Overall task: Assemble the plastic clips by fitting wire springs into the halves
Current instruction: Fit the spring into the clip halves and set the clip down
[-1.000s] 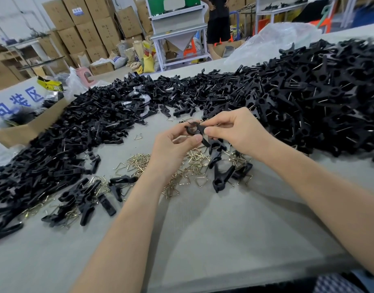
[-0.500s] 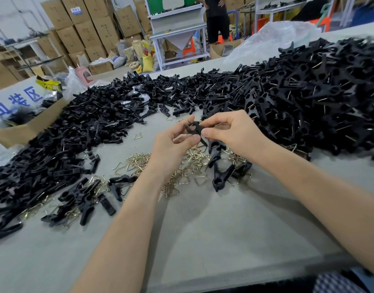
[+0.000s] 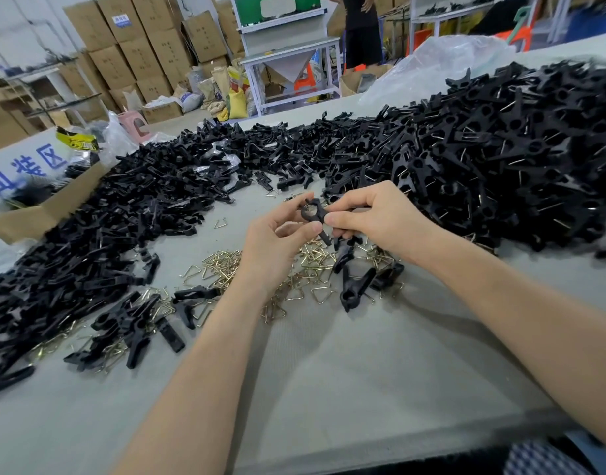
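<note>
Grey worktop (image 3: 329,389) carries loose wire springs (image 3: 305,269) at mid-surface, within reach; left hand (image 3: 274,248) and right hand (image 3: 373,217) each pinch one black clip (image 3: 313,214), both grips closed on it, likely to steady it for fitting.

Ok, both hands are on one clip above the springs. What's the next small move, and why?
Probably a small squeeze to press its parts together before letting go. The left hand pinches the ring end of the black clip and the right hand pinches its middle, above the loose wire springs. Whether a spring already sits in it cannot be seen.
</note>
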A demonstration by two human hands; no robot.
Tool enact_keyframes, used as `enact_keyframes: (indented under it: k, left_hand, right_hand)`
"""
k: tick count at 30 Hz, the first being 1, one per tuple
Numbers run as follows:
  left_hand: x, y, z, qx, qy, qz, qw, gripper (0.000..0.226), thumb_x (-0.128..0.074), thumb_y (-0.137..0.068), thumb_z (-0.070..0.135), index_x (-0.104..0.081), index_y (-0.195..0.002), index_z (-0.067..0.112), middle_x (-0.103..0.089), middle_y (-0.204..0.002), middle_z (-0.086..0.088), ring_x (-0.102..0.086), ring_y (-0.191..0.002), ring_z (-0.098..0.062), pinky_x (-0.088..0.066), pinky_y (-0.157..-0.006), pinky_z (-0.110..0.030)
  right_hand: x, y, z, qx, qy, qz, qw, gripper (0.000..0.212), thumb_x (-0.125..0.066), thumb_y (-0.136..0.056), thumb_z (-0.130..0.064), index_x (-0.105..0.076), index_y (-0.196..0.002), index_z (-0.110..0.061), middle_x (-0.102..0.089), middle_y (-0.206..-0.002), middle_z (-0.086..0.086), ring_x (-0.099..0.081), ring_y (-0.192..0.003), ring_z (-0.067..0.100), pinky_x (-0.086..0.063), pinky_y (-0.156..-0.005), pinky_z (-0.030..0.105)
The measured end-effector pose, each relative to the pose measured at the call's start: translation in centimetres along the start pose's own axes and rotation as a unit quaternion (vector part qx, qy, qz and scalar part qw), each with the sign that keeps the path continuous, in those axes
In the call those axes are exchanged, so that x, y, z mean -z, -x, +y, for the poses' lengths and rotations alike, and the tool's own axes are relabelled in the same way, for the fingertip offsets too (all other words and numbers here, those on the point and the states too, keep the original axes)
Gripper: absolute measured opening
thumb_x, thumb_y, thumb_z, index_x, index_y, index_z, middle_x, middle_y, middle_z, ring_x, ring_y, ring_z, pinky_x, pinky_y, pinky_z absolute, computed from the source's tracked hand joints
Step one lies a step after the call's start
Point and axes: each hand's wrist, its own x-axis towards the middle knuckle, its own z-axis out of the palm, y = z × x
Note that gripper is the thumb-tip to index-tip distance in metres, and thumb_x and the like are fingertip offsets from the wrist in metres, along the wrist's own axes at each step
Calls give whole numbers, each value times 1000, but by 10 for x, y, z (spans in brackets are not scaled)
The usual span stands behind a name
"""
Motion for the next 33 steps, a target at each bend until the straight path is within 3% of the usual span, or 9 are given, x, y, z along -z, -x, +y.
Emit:
enact_keyframes:
  k: [4, 7, 10, 13, 16, 20, 25, 28, 33]
  left_hand:
    - [-1, -1, -1, 3, 6, 8, 1000, 52, -70, -82, 1, -59, -123, 31, -66, -75, 18, -61, -75, 2, -50, -80, -16]
    - [0, 0, 1, -5, 16, 13, 1000, 52, -70, -83, 0, -60, -120, 35, -65, -78, 11, -61, -72, 3, -49, -74, -11]
    - [0, 0, 4, -9, 14, 10, 1000, 51, -69, -84, 0, -60, -119, 35, -65, -69, 13, -61, -69, 6, -46, -69, -7]
    - [-1, -1, 5, -15, 25, 37, 999, 44, -68, -83, -3, -63, -116, 27, -64, -85, 5, -61, -75, 2, -48, -71, -10]
    - [-1, -1, 5, -18, 17, 62, 998, 32, -71, -82, 1, -66, -102, 25, -66, -87, 2, -64, -78, -2, -50, -71, -13]
    - [-1, -1, 6, -27, 7, 62, 998, 26, -74, -79, 2, -68, -92, 24, -68, -78, 9, -62, -73, 3, -46, -66, -8]
    - [-1, -1, 6, -30, 12, 56, 998, 29, -71, -81, -2, -69, -91, 24, -67, -78, 12, -62, -73, 5, -46, -67, -8]
    - [0, -1, 7, -32, 10, 52, 998, 29, -70, -82, 0, -69, -91, 28, -70, -88, 6, -64, -80, 1, -47, -70, -9]
    - [-1, 1, 9, -36, 4, 35, 999, 24, -67, -86, 4, -71, -92, 28, -72, -105, -2, -67, -90, -2, -48, -75, -10]
  right_hand:
    - [-4, 0, 3, 5, -2, 13, 1000, 12, -70, -84, -4, -71, -82, -16, -70, -70, 11, -66, -66, 20, -57, -69, 21]
    - [-4, -2, 4, 7, 12, 26, 1000, 13, -72, -82, -9, -72, -85, -22, -73, -77, 16, -69, -78, 34, -56, -85, 35]
    - [-4, -1, 3, 4, -12, 29, 1000, 17, -72, -81, -9, -72, -85, -26, -72, -80, 19, -69, -85, 37, -55, -89, 40]
    - [-5, -2, 2, 14, -47, 49, 998, 19, -72, -81, -4, -72, -85, -22, -72, -87, 20, -70, -86, 34, -56, -88, 42]
    - [-3, -2, -1, 19, -58, 54, 997, 18, -72, -80, 0, -70, -88, -17, -71, -92, 20, -71, -86, 32, -57, -85, 37]
    - [-6, 1, -4, 29, -62, 29, 997, 18, -71, -81, 1, -69, -86, -16, -71, -79, 7, -71, -73, 16, -54, -70, 18]
    - [-6, 1, -3, 42, -72, 41, 996, 21, -71, -80, 2, -70, -83, -18, -71, -84, 14, -70, -76, 21, -58, -75, 26]
    - [-4, 0, -2, 44, -67, 45, 996, 23, -71, -80, 1, -71, -82, -21, -72, -83, 19, -70, -77, 26, -58, -77, 28]
    - [-6, -1, 1, 47, -71, 30, 996, 22, -71, -81, 1, -71, -81, -21, -71, -75, 8, -69, -72, 17, -57, -72, 24]
